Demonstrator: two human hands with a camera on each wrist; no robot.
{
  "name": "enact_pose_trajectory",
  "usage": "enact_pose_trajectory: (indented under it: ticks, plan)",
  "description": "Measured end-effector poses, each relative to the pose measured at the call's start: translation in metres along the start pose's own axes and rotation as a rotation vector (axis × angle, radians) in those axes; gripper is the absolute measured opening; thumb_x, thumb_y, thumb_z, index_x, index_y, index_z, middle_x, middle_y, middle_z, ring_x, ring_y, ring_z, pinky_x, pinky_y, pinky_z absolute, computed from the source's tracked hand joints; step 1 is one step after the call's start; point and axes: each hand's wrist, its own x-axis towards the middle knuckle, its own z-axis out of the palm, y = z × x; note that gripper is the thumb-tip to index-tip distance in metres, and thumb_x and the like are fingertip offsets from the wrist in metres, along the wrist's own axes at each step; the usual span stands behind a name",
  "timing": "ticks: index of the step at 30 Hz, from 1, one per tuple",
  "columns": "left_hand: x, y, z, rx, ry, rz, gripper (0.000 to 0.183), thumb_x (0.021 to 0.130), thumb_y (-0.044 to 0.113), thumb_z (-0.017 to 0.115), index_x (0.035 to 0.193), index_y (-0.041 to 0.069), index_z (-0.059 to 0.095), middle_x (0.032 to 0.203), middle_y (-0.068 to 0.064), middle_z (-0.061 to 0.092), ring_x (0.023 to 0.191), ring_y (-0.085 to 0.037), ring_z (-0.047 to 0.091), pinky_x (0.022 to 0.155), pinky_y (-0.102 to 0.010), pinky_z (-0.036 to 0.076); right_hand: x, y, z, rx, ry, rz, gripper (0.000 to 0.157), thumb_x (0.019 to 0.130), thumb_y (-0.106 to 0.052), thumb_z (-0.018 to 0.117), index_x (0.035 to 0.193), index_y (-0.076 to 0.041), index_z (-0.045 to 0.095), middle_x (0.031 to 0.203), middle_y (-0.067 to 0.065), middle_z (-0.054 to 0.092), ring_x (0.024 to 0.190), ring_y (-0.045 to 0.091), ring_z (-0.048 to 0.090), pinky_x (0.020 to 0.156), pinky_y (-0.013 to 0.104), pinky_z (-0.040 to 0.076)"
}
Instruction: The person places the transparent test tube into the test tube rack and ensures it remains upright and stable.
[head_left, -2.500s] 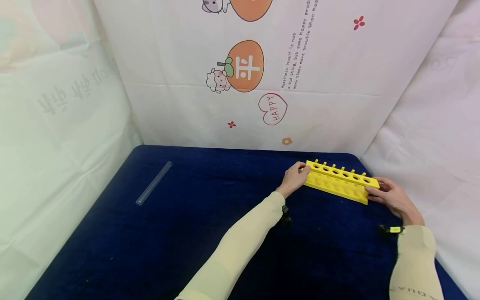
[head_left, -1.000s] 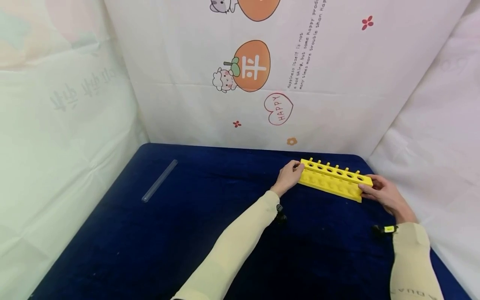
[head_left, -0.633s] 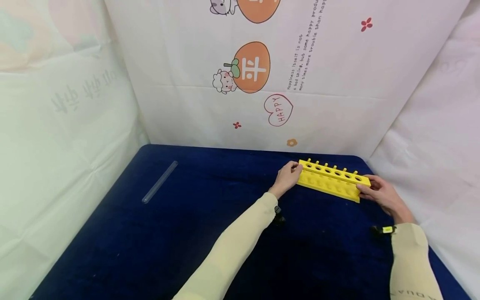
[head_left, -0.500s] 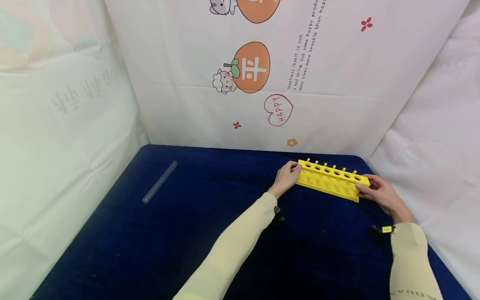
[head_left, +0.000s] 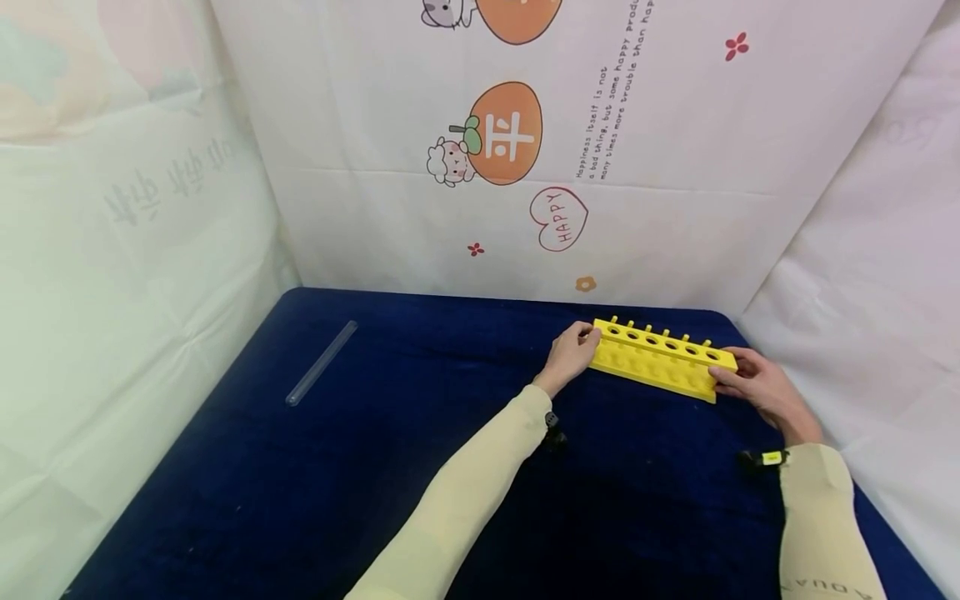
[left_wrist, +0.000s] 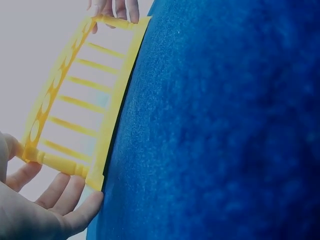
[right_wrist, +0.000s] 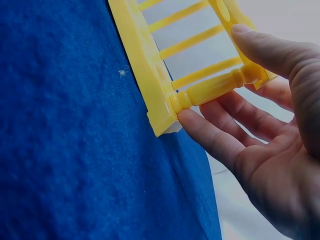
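Note:
A yellow test tube rack point(head_left: 652, 367) stands upright on the blue cloth at the far right, with a row of round holes along its top bar and pegs behind. My left hand point(head_left: 570, 357) grips its left end; in the left wrist view, fingers point(left_wrist: 55, 192) lie against the turned end post. At the other end, my right hand point(head_left: 765, 387) holds the rack, and the right wrist view shows the thumb point(right_wrist: 265, 50) on the top bar and fingers behind the post. A clear test tube point(head_left: 321, 363) lies slantwise on the cloth, far left, apart from both hands.
Dark blue cloth point(head_left: 420, 400) covers the table. A white printed sheet point(head_left: 360, 208) rises behind its back edge, and further white sheets hang at the left and right sides, the right one close to my right arm.
Both hands and the rack have shifted slightly left, the hands keeping their grip on its ends. Part of the earlier shift comes from the head view turning. The test tube stays on the cloth.

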Motion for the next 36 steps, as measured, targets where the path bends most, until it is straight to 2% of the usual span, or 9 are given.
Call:
enact_pose_trajectory:
  ticks: [4,12,26,36]
  plan:
    - [0.0,-0.001,-0.001,0.003,0.0,0.0,0.044,0.101,0.058,0.04,0.134,0.033,0.053,0.131,0.006,0.06,0.114,-0.012,0.06,0.086,-0.036,0.054,0.001,-0.001,0.002,-0.001,0.018,0.01,0.078,0.095,-0.032,0.064,0.151,0.004,0.023,0.11,-0.007,0.053,0.093,0.006,0.067,0.084,0.037,0.059]
    - [-0.001,-0.003,-0.006,-0.007,-0.004,0.012,0.044,0.101,0.058,0.04,0.134,0.032,0.053,0.13,0.006,0.06,0.113,-0.012,0.06,0.086,-0.036,0.054,0.001,-0.002,0.006,0.008,0.026,-0.028,0.07,0.095,-0.03,0.065,0.145,0.004,0.028,0.105,-0.008,0.056,0.091,0.008,0.068,0.081,0.037,0.06]
    - [0.0,-0.006,-0.01,-0.013,0.003,-0.009,0.044,0.101,0.056,0.04,0.134,0.031,0.053,0.131,0.004,0.06,0.114,-0.012,0.06,0.085,-0.035,0.055,0.003,-0.005,0.011,-0.012,0.01,-0.025,0.068,0.096,-0.033,0.063,0.146,0.0,0.03,0.108,-0.008,0.055,0.093,0.007,0.067,0.082,0.038,0.06]
    - [-0.002,-0.007,-0.017,-0.03,-0.012,0.001,0.044,0.101,0.056,0.04,0.134,0.03,0.053,0.132,0.004,0.059,0.114,-0.012,0.06,0.086,-0.035,0.055,0.008,-0.007,0.015,-0.034,0.004,-0.017,0.067,0.097,-0.033,0.062,0.146,-0.001,0.03,0.111,-0.005,0.053,0.093,0.005,0.066,0.082,0.036,0.06]
